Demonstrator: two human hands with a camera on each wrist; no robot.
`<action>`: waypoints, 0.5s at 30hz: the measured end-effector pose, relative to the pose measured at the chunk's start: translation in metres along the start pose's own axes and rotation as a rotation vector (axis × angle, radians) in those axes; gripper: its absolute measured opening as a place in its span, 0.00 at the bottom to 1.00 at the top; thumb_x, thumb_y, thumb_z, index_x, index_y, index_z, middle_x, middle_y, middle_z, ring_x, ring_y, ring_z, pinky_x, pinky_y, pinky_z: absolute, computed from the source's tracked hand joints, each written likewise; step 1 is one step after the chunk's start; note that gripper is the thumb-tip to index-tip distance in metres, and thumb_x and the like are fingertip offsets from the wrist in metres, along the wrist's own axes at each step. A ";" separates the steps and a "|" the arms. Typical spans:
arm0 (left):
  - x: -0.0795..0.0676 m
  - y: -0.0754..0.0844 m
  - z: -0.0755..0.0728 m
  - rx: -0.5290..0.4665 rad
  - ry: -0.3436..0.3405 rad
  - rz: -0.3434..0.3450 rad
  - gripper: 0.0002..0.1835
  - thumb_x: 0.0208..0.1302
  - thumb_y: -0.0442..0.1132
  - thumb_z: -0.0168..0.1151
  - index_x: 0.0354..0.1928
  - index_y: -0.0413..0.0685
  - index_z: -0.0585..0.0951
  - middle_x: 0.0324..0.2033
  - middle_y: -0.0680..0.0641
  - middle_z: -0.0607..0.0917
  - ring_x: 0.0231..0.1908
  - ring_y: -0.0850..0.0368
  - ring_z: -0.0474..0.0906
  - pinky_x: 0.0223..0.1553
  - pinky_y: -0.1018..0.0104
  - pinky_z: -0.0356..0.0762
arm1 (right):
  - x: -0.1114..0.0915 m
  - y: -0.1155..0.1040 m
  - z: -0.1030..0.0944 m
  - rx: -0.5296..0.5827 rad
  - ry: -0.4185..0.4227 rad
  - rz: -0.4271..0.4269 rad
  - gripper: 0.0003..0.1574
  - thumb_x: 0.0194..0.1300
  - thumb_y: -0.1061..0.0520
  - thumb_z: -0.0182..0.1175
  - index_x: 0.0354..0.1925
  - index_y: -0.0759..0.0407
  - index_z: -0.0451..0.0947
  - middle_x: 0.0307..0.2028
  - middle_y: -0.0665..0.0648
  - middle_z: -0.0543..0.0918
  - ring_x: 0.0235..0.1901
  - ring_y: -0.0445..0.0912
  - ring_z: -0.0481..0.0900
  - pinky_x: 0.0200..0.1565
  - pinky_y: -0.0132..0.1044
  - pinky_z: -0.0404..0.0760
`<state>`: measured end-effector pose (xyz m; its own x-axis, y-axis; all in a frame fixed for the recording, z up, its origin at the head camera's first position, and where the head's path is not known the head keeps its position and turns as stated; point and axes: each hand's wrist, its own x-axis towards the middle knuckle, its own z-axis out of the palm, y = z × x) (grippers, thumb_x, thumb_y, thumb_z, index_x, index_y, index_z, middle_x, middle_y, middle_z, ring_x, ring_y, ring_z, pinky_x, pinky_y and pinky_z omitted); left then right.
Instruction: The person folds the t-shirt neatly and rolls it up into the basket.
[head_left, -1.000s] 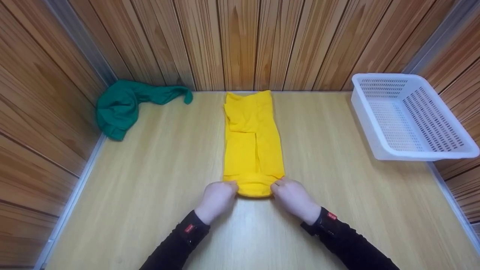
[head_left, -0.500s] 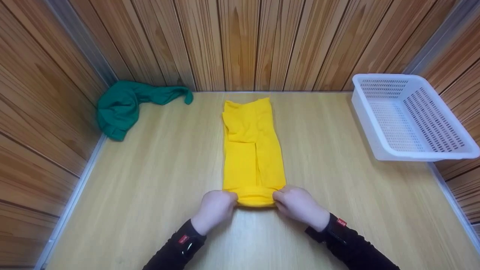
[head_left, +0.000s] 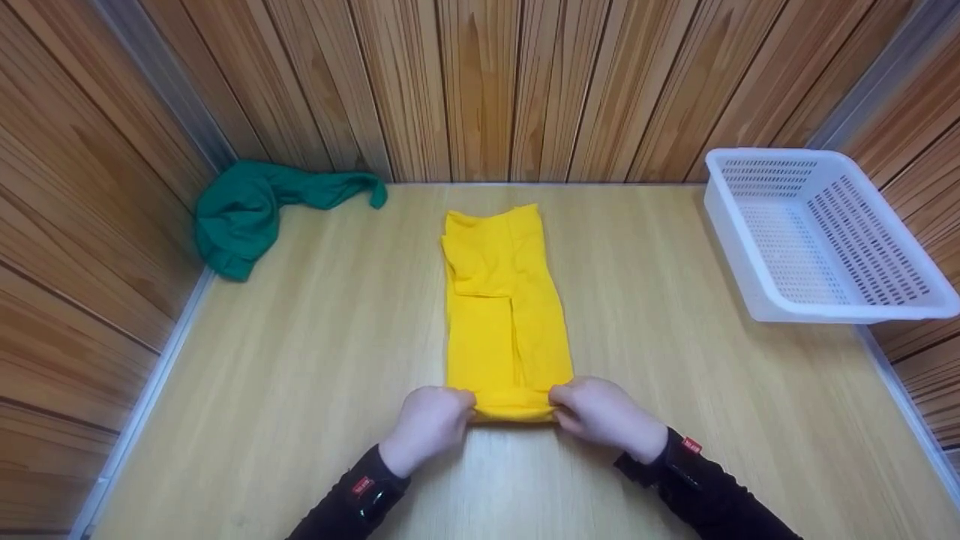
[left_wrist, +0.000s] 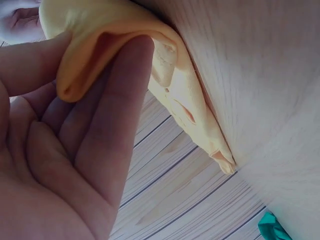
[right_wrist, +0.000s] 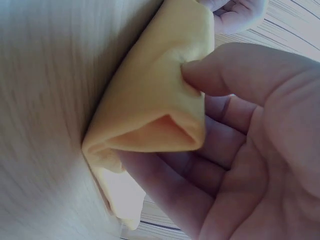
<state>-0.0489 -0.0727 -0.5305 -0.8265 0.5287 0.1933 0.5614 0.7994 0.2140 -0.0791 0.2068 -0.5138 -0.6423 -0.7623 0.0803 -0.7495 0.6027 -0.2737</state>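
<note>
A yellow shirt (head_left: pixel 480 337), folded into a long narrow strip, lies lengthwise on the table with a sleeve-like flap near its far end. Its near end is turned over into a rounded fold. At that fold's left corner my left hand (head_left: pixel 427 424) pinches the cloth, and my right hand (head_left: pixel 607 416) pinches the right corner. In the left wrist view, the thumb and fingers of the left hand (left_wrist: pixel 60 150) hold the layered yellow edge (left_wrist: pixel 75 85). The right wrist view has the right hand (right_wrist: pixel 260 135) with thumb on top and fingers beneath the fold (right_wrist: pixel 160 90).
A crumpled green cloth (head_left: pixel 240 217) lies at the back left against the wood-panelled wall (head_left: pixel 480 90). At the back right stands a white perforated plastic basket (head_left: pixel 765 292). Bare tabletop (head_left: pixel 315 337) shows on both sides of the shirt.
Both hands have drawn the yellow shirt toward the person; its far end has come away from the back wall. The green cloth and basket have stayed put.
</note>
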 end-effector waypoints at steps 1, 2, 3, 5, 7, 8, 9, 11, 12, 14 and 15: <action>0.000 -0.001 0.000 -0.005 0.000 0.000 0.13 0.60 0.40 0.68 0.21 0.51 0.75 0.14 0.56 0.70 0.14 0.58 0.67 0.18 0.66 0.61 | 0.000 0.000 0.000 0.002 0.006 -0.003 0.07 0.60 0.60 0.66 0.30 0.54 0.76 0.23 0.46 0.75 0.22 0.41 0.71 0.26 0.37 0.73; 0.000 -0.001 0.000 -0.012 -0.002 0.000 0.13 0.60 0.40 0.68 0.22 0.51 0.75 0.14 0.56 0.71 0.15 0.58 0.68 0.18 0.66 0.61 | 0.001 0.000 -0.001 0.001 0.011 -0.007 0.07 0.60 0.60 0.66 0.30 0.55 0.75 0.23 0.46 0.75 0.22 0.41 0.71 0.26 0.37 0.73; 0.000 -0.002 0.000 -0.022 -0.004 -0.001 0.12 0.60 0.40 0.68 0.22 0.51 0.75 0.14 0.56 0.71 0.15 0.58 0.69 0.18 0.66 0.61 | 0.001 0.000 -0.001 0.002 0.016 -0.010 0.07 0.60 0.60 0.65 0.30 0.55 0.75 0.23 0.46 0.75 0.22 0.41 0.71 0.26 0.37 0.73; 0.001 -0.004 0.000 -0.052 -0.013 -0.009 0.12 0.60 0.39 0.67 0.23 0.51 0.75 0.15 0.56 0.71 0.16 0.58 0.70 0.18 0.65 0.62 | 0.002 0.000 -0.002 0.001 0.020 -0.012 0.07 0.61 0.60 0.64 0.30 0.55 0.74 0.22 0.46 0.74 0.21 0.41 0.71 0.26 0.38 0.73; 0.002 -0.006 0.000 -0.081 -0.026 -0.026 0.11 0.61 0.39 0.67 0.24 0.50 0.75 0.15 0.56 0.71 0.16 0.57 0.70 0.19 0.65 0.63 | 0.005 0.001 -0.002 0.004 0.019 -0.002 0.08 0.62 0.60 0.63 0.30 0.55 0.73 0.21 0.46 0.72 0.21 0.41 0.70 0.25 0.38 0.72; 0.002 -0.007 0.000 -0.096 -0.032 -0.036 0.11 0.62 0.39 0.67 0.25 0.50 0.75 0.16 0.56 0.71 0.17 0.57 0.70 0.19 0.65 0.64 | 0.006 0.002 -0.002 0.003 0.015 0.007 0.08 0.62 0.60 0.63 0.30 0.55 0.72 0.21 0.46 0.71 0.20 0.41 0.69 0.24 0.38 0.72; 0.003 -0.008 0.000 -0.110 -0.036 -0.046 0.11 0.62 0.39 0.67 0.25 0.50 0.76 0.16 0.56 0.71 0.17 0.57 0.70 0.20 0.65 0.64 | 0.007 0.003 -0.001 0.000 0.013 0.017 0.09 0.62 0.60 0.63 0.29 0.55 0.71 0.20 0.46 0.70 0.20 0.41 0.67 0.24 0.38 0.71; 0.006 -0.010 0.001 -0.128 -0.032 -0.064 0.10 0.63 0.39 0.67 0.26 0.49 0.77 0.17 0.55 0.72 0.18 0.56 0.71 0.20 0.65 0.65 | 0.010 0.006 0.002 -0.007 0.011 0.037 0.09 0.63 0.60 0.62 0.29 0.55 0.70 0.20 0.46 0.67 0.19 0.41 0.65 0.22 0.37 0.69; 0.007 -0.012 0.003 -0.138 -0.031 -0.070 0.10 0.63 0.39 0.67 0.26 0.48 0.77 0.17 0.55 0.73 0.18 0.56 0.71 0.21 0.64 0.66 | 0.011 0.008 0.004 -0.004 0.008 0.049 0.09 0.63 0.60 0.61 0.29 0.55 0.70 0.19 0.46 0.66 0.19 0.41 0.64 0.22 0.37 0.68; 0.010 -0.015 0.005 -0.165 -0.033 -0.091 0.09 0.63 0.39 0.67 0.27 0.47 0.79 0.18 0.53 0.76 0.20 0.55 0.74 0.22 0.63 0.69 | 0.013 0.011 0.007 -0.001 0.003 0.066 0.09 0.64 0.60 0.60 0.30 0.55 0.69 0.19 0.46 0.65 0.19 0.41 0.64 0.22 0.37 0.67; 0.012 -0.016 0.006 -0.177 -0.036 -0.105 0.08 0.63 0.39 0.67 0.27 0.47 0.79 0.19 0.53 0.78 0.21 0.54 0.75 0.23 0.63 0.70 | 0.015 0.012 0.008 0.003 0.001 0.075 0.09 0.65 0.60 0.60 0.30 0.55 0.69 0.19 0.46 0.65 0.19 0.41 0.64 0.22 0.37 0.67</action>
<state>-0.0682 -0.0776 -0.5377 -0.8803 0.4572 0.1269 0.4675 0.7901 0.3965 -0.0964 0.2012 -0.5236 -0.6966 -0.7149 0.0601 -0.6990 0.6573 -0.2818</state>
